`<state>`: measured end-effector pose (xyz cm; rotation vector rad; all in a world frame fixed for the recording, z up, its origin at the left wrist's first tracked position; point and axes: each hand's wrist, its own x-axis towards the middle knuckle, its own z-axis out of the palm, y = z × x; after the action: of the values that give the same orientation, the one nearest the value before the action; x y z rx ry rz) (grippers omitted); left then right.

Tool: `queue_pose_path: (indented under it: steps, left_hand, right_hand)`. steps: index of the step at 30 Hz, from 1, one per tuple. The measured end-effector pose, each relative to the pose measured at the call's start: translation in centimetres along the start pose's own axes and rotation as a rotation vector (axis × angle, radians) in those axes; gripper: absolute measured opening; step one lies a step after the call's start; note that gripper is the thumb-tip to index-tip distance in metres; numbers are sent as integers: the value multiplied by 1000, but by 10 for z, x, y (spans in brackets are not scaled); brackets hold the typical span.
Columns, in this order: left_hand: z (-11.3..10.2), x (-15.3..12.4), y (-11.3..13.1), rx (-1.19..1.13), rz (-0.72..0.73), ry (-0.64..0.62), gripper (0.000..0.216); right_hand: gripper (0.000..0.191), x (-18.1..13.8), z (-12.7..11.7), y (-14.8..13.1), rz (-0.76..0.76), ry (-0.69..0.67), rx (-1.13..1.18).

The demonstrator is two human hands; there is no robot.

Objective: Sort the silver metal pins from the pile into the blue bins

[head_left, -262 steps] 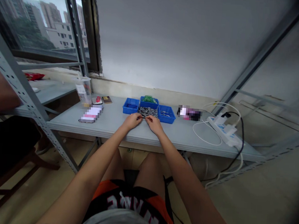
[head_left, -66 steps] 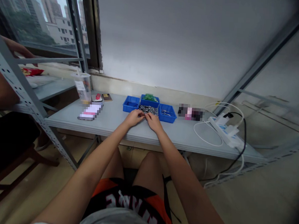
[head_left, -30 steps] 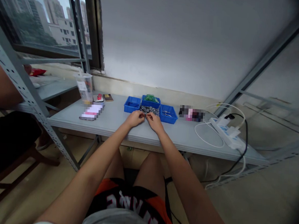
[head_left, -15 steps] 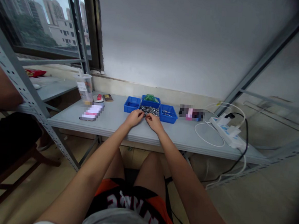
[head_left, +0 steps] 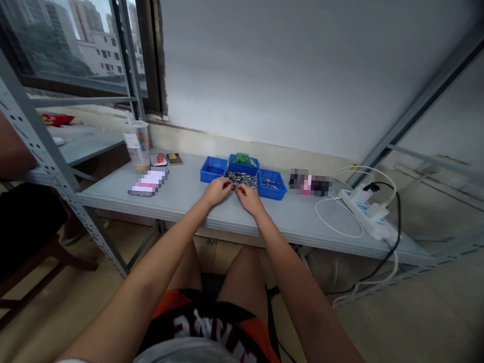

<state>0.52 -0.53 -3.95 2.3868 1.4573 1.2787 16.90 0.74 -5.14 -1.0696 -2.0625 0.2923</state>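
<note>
Meeting at the near edge of the heap of small metal parts, the left hand and right hand pinch fingertips together over it; whether a piece sits between them is too small to tell. The heap lies between three blue bins on the grey table. A power strip, a cup and a phone sit well apart, obstructing nothing.

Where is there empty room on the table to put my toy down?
Bare table lies between the phone and the left hand, and between the right hand and the white cable. The blue trays are crowded.
</note>
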Motion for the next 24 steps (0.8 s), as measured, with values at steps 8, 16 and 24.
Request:
queue_pose_path:
  steps: [8, 16, 24]
  left_hand:
    - [-3, -1, 4, -148, 93, -31, 20]
    - [0, -2, 4, -200, -25, -5, 18]
    - [-1, 0, 0, -84, 12, -113, 16]
  right_hand:
    - [17, -1, -2, -3, -6, -21, -32]
    - [21, 0, -2, -2, 20, -5, -1]
    - [25, -1, -4, -6, 25, -9, 10]
